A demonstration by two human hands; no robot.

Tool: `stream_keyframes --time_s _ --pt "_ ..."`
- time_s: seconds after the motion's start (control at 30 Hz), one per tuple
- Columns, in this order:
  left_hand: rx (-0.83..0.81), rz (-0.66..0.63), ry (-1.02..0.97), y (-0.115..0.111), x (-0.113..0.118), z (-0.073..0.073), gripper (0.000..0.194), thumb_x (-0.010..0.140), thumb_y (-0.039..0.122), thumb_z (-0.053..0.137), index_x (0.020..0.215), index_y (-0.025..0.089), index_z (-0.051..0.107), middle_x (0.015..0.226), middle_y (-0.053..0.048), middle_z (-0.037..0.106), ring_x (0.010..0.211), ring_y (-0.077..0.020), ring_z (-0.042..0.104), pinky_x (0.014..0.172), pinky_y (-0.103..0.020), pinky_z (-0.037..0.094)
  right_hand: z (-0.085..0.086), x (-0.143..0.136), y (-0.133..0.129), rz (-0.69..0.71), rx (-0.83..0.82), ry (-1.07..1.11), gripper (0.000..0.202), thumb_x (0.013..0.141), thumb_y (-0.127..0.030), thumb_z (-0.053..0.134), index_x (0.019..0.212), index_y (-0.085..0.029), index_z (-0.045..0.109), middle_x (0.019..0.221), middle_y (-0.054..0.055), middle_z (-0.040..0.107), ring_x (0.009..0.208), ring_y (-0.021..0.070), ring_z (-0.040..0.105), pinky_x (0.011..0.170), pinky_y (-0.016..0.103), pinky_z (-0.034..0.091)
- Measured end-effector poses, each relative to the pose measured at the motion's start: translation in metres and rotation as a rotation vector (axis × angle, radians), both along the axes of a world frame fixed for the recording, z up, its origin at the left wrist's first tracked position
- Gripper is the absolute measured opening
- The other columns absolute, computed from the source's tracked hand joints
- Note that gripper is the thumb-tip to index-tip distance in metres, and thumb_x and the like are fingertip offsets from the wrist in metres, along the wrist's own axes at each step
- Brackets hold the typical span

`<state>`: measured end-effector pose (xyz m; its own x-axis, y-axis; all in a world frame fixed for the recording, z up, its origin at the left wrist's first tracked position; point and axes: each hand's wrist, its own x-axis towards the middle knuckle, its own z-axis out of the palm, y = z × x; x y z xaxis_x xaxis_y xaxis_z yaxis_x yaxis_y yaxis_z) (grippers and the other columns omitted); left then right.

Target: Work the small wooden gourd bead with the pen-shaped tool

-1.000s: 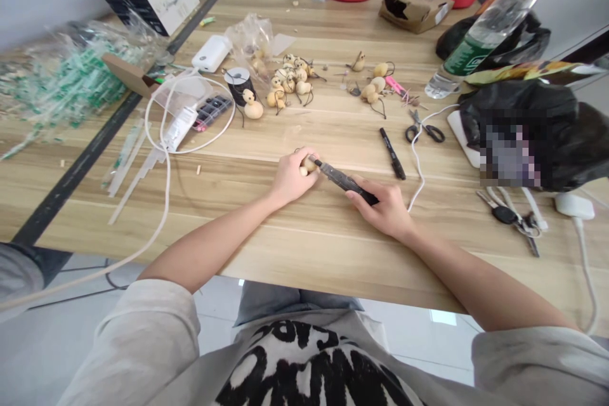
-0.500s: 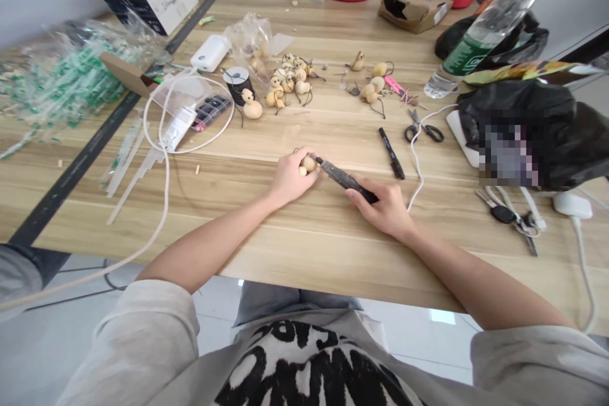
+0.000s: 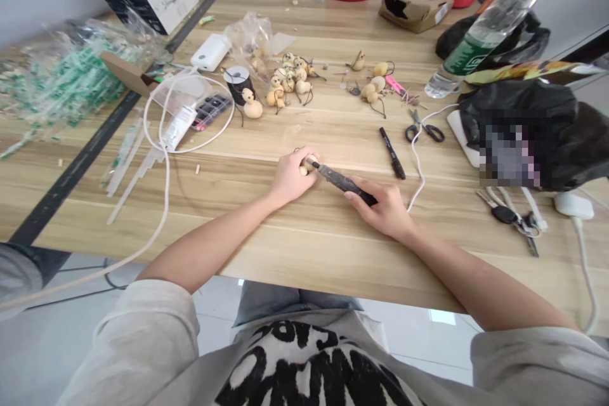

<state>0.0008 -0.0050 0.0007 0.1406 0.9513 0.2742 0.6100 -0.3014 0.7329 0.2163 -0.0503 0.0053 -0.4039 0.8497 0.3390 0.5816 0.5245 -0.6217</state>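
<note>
My left hand (image 3: pixel 292 179) is closed round a small tan gourd (image 3: pixel 310 163) above the wooden table (image 3: pixel 304 241). In my right hand (image 3: pixel 383 206) is a dark, pen-shaped tool (image 3: pixel 340 180), its narrow tip pointing left and meeting the gourd. Behind my hands lies a cluster of small gourds (image 3: pixel 288 84) with dark cords. One gourd with dark dots (image 3: pixel 252 104) stands beside a spool of black cord (image 3: pixel 238 84). More gourds (image 3: pixel 372 89) lie to the right of the cluster. A black marker (image 3: pixel 392 153) rests to the right of the tool.
Black scissors (image 3: pixel 425 130) and a white cable lie to the right, near keys (image 3: pixel 504 212) and a black bag (image 3: pixel 533 108). A bottle (image 3: pixel 457 63) stands farther back. On the left are a looped white cable, plastic strips (image 3: pixel 133 171) and green-white packets (image 3: pixel 71 82).
The tool's tip has shifted slightly left, farther over the gourd. My left hand has barely moved.
</note>
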Motion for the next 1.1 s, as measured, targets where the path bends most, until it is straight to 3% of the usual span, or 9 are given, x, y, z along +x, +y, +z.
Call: stream_keyframes --time_s 0.13,0.37,0.6,0.87,1.1 --pt "0.007 0.009 -0.006 -0.0003 0.0003 0.0006 0.018 0.069 0.017 0.063 0.087 0.017 0.063 0.083 -0.002 0.069 0.072 -0.0125 0.058 0.071 -0.023 0.044 0.0019 0.0001 0.0006 -0.036 -0.025 0.014 0.034 0.089 -0.033 0.052 0.115 -0.017 0.066 0.072 0.003 0.071 0.061 0.0170 0.065 0.060 0.026 0.050" --pt "-0.005 0.003 -0.004 0.0003 -0.0001 -0.0005 0.023 0.065 0.011 0.061 0.087 0.017 0.064 0.078 0.000 0.067 0.067 -0.0116 0.057 0.066 -0.022 0.043 -0.0024 0.0012 0.0002 0.027 0.003 -0.016 0.034 0.089 -0.033 0.054 0.117 -0.018 0.066 0.090 0.007 0.074 0.078 0.0201 0.069 0.070 0.028 0.052" --pt "0.007 0.013 -0.009 -0.0003 0.0004 -0.0003 0.019 0.068 0.018 0.063 0.087 0.016 0.063 0.082 -0.002 0.068 0.071 -0.0125 0.058 0.070 -0.023 0.044 0.0033 0.0002 0.0008 -0.036 -0.026 0.023 0.034 0.089 -0.032 0.053 0.116 -0.015 0.067 0.069 0.003 0.070 0.059 0.0159 0.063 0.059 0.025 0.049" --pt "-0.006 0.004 -0.003 -0.0001 0.0005 0.0009 0.023 0.064 0.010 0.059 0.086 0.017 0.063 0.076 0.000 0.066 0.065 -0.0112 0.056 0.066 -0.022 0.043 -0.0023 0.0013 0.0001 0.027 -0.006 -0.015 0.032 0.088 -0.033 0.054 0.112 -0.017 0.067 0.083 0.007 0.072 0.073 0.0200 0.068 0.067 0.029 0.051" --pt "0.001 0.012 -0.012 -0.0010 0.0008 0.0007 0.017 0.068 0.018 0.063 0.085 0.017 0.063 0.079 -0.001 0.067 0.068 -0.0119 0.057 0.068 -0.023 0.043 0.0044 -0.0003 -0.0007 -0.038 -0.058 0.021 0.031 0.089 -0.032 0.053 0.110 -0.015 0.068 0.074 0.004 0.071 0.062 0.0165 0.065 0.060 0.025 0.049"
